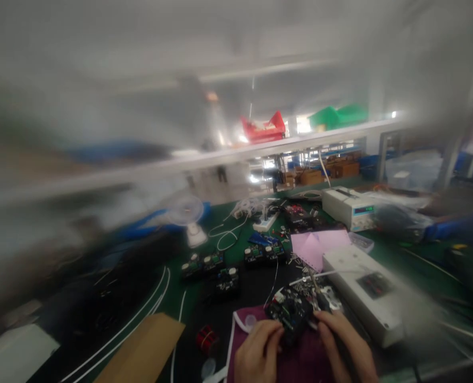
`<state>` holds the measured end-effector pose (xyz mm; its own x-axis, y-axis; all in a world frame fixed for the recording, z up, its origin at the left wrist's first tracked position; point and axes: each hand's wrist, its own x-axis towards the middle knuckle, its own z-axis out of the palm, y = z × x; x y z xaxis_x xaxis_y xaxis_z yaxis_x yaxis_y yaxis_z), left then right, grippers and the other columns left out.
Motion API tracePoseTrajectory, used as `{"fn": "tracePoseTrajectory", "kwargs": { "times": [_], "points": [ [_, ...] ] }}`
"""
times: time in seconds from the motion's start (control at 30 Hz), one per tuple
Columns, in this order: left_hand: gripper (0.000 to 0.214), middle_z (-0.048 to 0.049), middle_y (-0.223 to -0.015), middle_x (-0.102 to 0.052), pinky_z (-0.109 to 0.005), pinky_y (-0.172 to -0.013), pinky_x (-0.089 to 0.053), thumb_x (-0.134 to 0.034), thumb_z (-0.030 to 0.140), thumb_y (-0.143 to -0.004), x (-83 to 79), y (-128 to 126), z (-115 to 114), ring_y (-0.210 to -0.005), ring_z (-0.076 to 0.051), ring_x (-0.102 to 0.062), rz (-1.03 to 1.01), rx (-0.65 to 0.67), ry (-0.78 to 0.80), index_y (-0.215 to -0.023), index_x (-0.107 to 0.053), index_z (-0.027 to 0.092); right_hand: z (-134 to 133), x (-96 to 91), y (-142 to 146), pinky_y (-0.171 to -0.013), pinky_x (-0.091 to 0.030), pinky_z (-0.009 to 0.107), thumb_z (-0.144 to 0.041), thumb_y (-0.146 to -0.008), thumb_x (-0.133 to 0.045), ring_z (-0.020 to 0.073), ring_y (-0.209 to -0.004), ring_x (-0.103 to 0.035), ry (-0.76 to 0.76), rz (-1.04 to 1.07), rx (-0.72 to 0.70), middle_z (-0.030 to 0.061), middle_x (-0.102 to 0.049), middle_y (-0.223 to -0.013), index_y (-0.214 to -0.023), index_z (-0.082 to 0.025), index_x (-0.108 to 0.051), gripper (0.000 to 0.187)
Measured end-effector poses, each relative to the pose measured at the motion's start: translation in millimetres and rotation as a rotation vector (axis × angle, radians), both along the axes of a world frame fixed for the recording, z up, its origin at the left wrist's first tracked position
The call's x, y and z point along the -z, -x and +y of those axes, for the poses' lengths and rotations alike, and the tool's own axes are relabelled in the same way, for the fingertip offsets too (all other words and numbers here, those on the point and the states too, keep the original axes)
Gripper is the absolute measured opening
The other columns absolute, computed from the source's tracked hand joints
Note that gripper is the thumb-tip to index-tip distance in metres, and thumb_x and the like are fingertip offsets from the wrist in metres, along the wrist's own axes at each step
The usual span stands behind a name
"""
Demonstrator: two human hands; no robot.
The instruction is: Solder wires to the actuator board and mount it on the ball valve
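Both my hands are at the bottom middle, over a dark red cloth (300, 364). My left hand (258, 351) has its fingers closed on the near left edge of a black circuit board (290, 311) with small parts on it. My right hand (346, 346) grips the board's right side, and its fingers also seem to pinch a thin dark tool (320, 298) that points up and away. The picture is smeared by motion, mostly at the left and top.
Several more black boards (228, 266) lie on the green mat (188, 287) ahead. A white box (370, 295) lies right of my hands, with pink paper (318, 244), a white bench meter (348, 207), a small fan (188, 215), a power strip (265, 222) and cardboard (144, 351) around. A blue sleeve (457, 226) shows at far right.
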<state>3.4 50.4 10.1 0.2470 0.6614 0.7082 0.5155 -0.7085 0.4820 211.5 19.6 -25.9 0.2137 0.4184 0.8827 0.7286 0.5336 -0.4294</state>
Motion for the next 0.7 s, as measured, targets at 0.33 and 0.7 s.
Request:
{"fn": "tracePoseTrajectory", "kwargs": {
  "times": [0.33, 0.7],
  "points": [
    [0.021, -0.0045, -0.11, -0.077, -0.03, -0.094, -0.061, -0.064, 0.019, -0.105, -8.1, -14, -13, -0.098, -0.017, -0.075, 0.008, 0.059, 0.23, -0.118, -0.079, 0.026, -23, -29.0, 6, -0.083, -0.064, 0.033, -0.019, -0.101, -0.065, 0.0179, -0.088, -0.075, 0.23, 0.181, -0.108, 0.0057, -0.076, -0.102, -0.12, -0.021, -0.074, 0.022],
    [0.021, -0.0045, -0.113, -0.069, -0.027, -0.085, -0.061, -0.07, 0.017, -0.102, -12.0, -5, -5, -0.098, -0.014, -0.072, -0.114, 0.11, 0.345, -0.116, -0.081, 0.027, -30, -42.8, 7, -0.069, -0.06, 0.034, -0.007, -0.097, -0.063, 0.0174, -0.08, -0.07, 0.204, 0.198, -0.246, 0.0028, -0.074, -0.093, -0.131, -0.025, -0.069, 0.04]
  ]
}}
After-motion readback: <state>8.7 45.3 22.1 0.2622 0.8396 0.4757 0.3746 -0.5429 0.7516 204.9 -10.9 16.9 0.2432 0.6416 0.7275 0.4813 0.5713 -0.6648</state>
